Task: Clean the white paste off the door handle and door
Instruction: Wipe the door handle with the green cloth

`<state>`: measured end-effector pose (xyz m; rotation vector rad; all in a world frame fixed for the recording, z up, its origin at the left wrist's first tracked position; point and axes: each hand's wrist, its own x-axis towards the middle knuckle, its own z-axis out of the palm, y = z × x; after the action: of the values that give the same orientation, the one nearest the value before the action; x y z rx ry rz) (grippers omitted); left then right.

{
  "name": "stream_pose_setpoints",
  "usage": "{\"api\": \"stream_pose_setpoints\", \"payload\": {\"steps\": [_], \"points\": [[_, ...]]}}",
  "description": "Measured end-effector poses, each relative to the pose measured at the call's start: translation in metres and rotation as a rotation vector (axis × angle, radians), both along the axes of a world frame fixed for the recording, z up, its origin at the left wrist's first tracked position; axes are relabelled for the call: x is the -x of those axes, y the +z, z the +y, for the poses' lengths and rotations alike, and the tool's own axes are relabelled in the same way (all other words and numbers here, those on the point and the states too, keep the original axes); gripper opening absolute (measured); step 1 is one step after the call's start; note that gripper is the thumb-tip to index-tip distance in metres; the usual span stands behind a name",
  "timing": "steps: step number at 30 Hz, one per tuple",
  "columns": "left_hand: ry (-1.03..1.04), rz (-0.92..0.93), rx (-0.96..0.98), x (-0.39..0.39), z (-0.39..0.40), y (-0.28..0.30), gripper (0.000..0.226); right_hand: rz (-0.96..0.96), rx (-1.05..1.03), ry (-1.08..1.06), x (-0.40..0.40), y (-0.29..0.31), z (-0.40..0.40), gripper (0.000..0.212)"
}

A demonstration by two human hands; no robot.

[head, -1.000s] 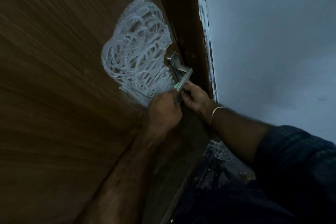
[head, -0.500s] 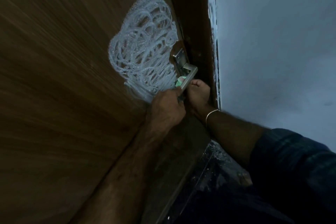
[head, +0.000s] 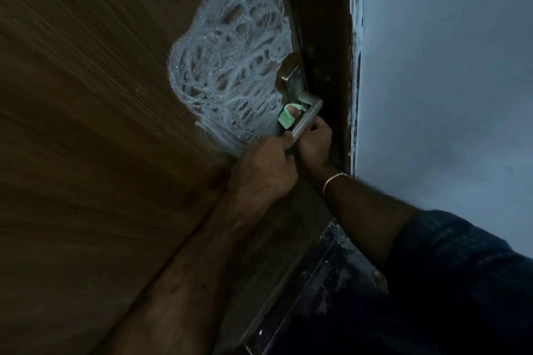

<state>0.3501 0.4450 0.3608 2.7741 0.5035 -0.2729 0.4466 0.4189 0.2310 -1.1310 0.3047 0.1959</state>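
With the right hand [head: 314,141] gripping the handle [head: 305,118] steady, the left hand [head: 265,173] should push its pinched green cloth [head: 287,118] firmly behind it, beside the paste [head: 227,66] on the door [head: 86,124].

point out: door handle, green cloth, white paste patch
door handle [head: 308,118]: head view, on the metal lever bar.
green cloth [head: 286,119]: head view, on its visible fold.
white paste [head: 230,66]: head view, middle of the swirls.

head cam | faces fwd/down | close on door [head: 101,153]
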Motion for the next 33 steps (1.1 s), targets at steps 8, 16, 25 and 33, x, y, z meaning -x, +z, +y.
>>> {"api": "stream_pose_setpoints", "payload": {"steps": [8, 16, 25, 33], "points": [[-0.023, -0.016, -0.018, -0.001, 0.002, 0.003, 0.050, -0.084, -0.049, 0.001, -0.008, 0.015, 0.001, 0.047], [-0.028, -0.008, -0.016, -0.001, 0.002, 0.001, 0.051, -0.061, 0.087, 0.025, 0.003, -0.004, -0.007, 0.042], [-0.002, 0.015, 0.004, -0.001, 0.001, 0.003, 0.050, -0.042, 0.077, 0.022, 0.002, -0.007, -0.018, 0.031], [0.002, -0.010, 0.045, -0.002, 0.004, 0.001, 0.047, 0.123, -0.299, -0.007, -0.008, 0.000, -0.028, 0.034]]}}
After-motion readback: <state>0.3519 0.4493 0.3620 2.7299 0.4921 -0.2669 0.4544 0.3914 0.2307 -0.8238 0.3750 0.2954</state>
